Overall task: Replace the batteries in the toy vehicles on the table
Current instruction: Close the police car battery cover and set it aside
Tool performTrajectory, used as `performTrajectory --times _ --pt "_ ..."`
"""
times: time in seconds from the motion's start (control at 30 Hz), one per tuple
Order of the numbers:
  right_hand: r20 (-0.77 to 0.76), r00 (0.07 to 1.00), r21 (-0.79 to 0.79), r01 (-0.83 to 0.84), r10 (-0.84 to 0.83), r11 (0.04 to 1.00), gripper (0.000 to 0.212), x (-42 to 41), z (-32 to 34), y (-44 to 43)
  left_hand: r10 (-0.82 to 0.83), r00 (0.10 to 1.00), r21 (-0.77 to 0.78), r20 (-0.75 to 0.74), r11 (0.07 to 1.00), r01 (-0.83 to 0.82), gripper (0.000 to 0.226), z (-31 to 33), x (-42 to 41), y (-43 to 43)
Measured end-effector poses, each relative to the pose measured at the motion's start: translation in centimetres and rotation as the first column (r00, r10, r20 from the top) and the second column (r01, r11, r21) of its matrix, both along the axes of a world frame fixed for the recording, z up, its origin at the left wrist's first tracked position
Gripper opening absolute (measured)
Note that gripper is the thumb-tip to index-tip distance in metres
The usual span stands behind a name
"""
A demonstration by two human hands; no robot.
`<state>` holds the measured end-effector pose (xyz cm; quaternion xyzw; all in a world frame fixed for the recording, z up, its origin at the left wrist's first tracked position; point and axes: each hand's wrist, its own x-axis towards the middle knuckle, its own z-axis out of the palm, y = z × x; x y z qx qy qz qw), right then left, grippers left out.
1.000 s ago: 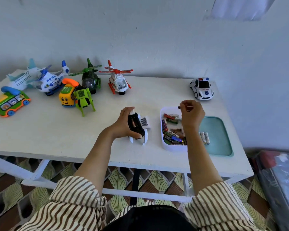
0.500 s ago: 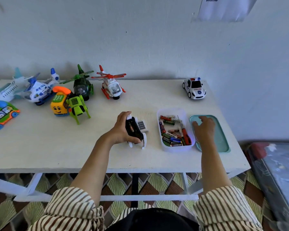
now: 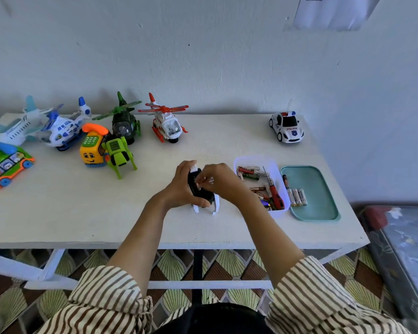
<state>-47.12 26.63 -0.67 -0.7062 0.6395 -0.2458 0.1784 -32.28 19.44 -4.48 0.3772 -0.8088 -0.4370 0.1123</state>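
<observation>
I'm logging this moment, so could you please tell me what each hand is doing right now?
Left hand: grips the overturned toy.
Right hand: fingers curled at the toy's underside; what they hold cannot be told.

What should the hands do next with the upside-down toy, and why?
Probably pull a battery out with the right hand: its fingertips are pinching at the black underside of the toy while the left hand grips it steady. The battery itself is hidden.
</observation>
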Motion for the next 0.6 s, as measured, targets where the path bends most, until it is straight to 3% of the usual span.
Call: performTrajectory --times 0.13,0.27,0.47,0.6 --pt "-0.195 0.979 0.135 -0.042 0.068 0.990 0.019 0.8 0.7 -1.2 -0.027 1.000 -0.016 0.001 1.000 0.027 0.127 -0.1 0.3 -0.2" --pt "-0.268 0.957 0.176 -0.066 0.112 0.982 0.021 0.8 1.2 -1.4 -0.046 0.999 -0.020 0.012 0.999 0.047 0.126 -0.1 0.4 -0.4" --pt "-0.225 0.965 0.097 -0.114 0.133 0.989 0.024 0.8 0.3 -0.7 -0.077 0.996 -0.041 0.038 0.996 0.078 0.120 -0.2 0.7 -0.9" --pt "-0.234 0.961 -0.066 -0.170 0.151 0.983 0.021 0.9 -0.3 0.2 -0.077 0.997 -0.026 0.030 0.997 0.078 0.122 -0.1 0.4 -0.9"
